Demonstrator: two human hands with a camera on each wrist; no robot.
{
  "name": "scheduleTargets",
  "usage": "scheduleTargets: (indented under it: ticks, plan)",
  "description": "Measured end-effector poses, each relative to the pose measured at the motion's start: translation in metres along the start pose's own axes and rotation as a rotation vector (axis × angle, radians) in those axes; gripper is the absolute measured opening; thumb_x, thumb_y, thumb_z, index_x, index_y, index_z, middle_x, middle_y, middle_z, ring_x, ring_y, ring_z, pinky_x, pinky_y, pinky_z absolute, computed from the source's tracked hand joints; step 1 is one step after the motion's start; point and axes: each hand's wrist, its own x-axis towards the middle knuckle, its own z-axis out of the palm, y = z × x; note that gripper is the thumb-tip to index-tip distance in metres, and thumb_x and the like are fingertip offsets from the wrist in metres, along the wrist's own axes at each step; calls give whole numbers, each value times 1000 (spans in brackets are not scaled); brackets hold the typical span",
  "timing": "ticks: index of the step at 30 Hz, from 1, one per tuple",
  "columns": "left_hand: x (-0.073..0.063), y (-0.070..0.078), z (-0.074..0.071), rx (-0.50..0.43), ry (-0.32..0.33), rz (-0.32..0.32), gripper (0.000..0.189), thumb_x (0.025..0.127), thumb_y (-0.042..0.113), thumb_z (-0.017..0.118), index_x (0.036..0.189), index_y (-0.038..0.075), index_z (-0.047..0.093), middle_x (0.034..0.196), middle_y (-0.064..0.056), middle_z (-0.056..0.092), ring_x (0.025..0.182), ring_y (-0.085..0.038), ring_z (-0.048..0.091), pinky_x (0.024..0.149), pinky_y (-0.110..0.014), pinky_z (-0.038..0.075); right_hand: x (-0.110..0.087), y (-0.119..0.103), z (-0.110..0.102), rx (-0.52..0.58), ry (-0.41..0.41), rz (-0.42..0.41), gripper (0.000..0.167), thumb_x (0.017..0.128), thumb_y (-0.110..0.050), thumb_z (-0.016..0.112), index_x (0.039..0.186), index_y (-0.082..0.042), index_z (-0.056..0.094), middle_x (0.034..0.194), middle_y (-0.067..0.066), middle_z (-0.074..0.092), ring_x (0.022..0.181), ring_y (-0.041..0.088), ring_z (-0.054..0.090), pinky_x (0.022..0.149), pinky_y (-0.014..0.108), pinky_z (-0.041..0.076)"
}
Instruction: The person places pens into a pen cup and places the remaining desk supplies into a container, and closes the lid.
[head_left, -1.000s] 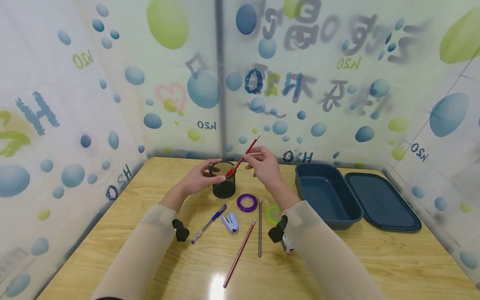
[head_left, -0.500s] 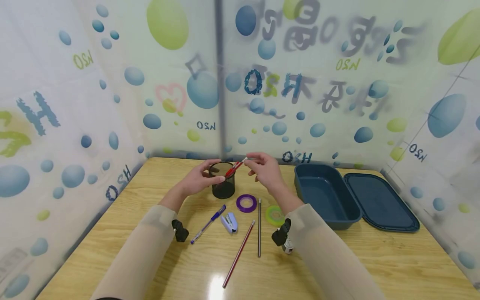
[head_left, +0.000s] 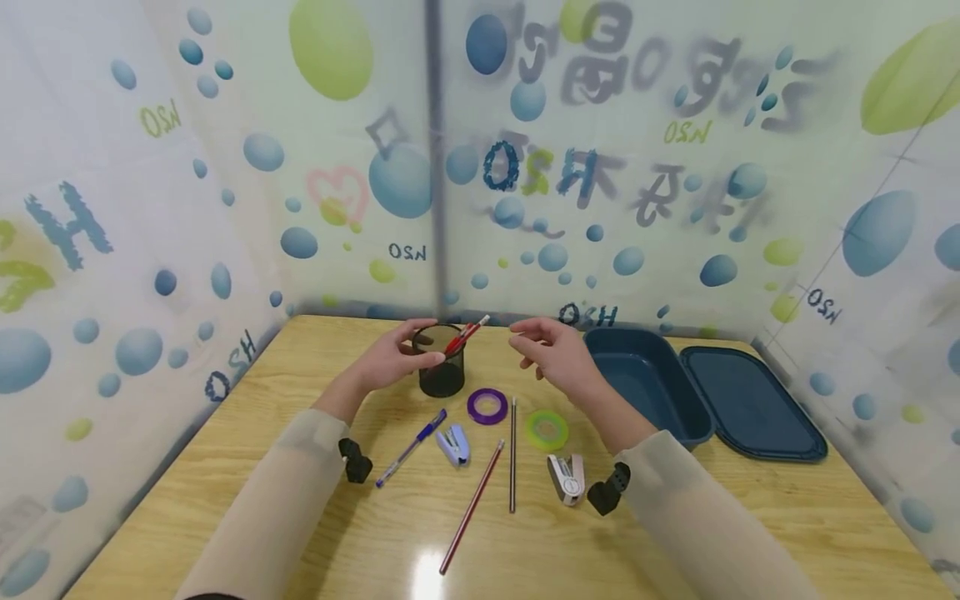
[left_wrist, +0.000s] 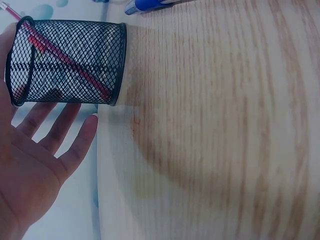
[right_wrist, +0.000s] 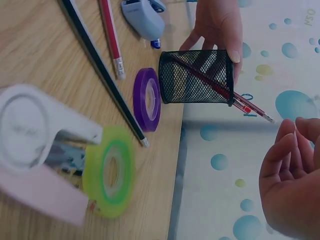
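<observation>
A black wire-mesh pen cup (head_left: 441, 380) stands upright near the table's back edge. My left hand (head_left: 386, 362) holds it at the rim, thumb in front and fingers reaching behind; in the left wrist view those fingers (left_wrist: 80, 142) extend along the mesh. Inside the cup lean a red pencil (right_wrist: 267, 118) with a white eraser end and a shorter red pen (right_wrist: 242, 106), both sticking out toward the right. My right hand (head_left: 558, 354) hovers right of the cup with loosely bent fingers, apart from the pencil's end and holding nothing.
Nearer me lie a blue pen (head_left: 411, 448), lavender stapler (head_left: 453, 447), purple tape roll (head_left: 487, 421), dark pencil (head_left: 513, 458), another red pencil (head_left: 471, 508), yellow-green tape roll (head_left: 532, 431) and white stapler (head_left: 567, 483). A blue bin (head_left: 645, 385) and its lid (head_left: 753, 404) sit at the right.
The right hand lowered the red pencil into the cup, let go of it and drew back to the right. The left hand has stayed at the cup.
</observation>
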Motion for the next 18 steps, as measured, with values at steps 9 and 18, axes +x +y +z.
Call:
scheduleTargets:
  ticks: [9,18]
  plan:
    - [-2,-4,3,-4,-4,-13,84,99,57,79,170,31,41,165,-18,48,137,-43,63,106,-55,59,-20,11,-14,-131,-151,17,22,107,-28,74,125,-16,78,114,11,75,91,24,67,68,29,54]
    - [0,2,1,15,-6,-2,85,101,56,76,171,28,38,167,-19,47,138,-44,61,108,-58,58,-14,24,-24,-296,-414,-32,16,105,-23,76,118,-16,82,112,0,77,101,28,65,86,40,55]
